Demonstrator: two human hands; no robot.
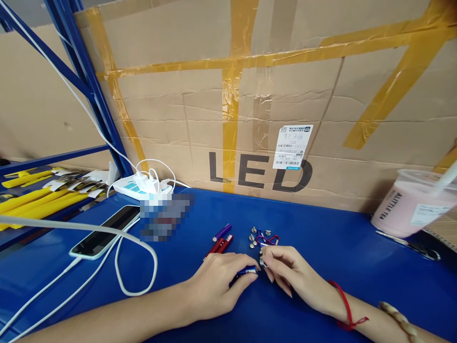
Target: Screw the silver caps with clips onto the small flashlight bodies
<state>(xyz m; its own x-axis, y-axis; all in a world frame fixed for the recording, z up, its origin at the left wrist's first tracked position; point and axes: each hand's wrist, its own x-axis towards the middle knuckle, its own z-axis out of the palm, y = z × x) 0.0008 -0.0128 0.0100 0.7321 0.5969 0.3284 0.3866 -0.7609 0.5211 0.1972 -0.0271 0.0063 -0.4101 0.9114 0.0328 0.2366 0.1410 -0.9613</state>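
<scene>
left hand (219,281) grips blue tube (248,270), right hand (298,274) metal piece (263,260).

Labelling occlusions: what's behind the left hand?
Just beyond the left hand, two red tubes and a purple tube lie on the blue tabletop. The hand hides the near part of the red ones; anything else it covers there can't be seen.
</scene>
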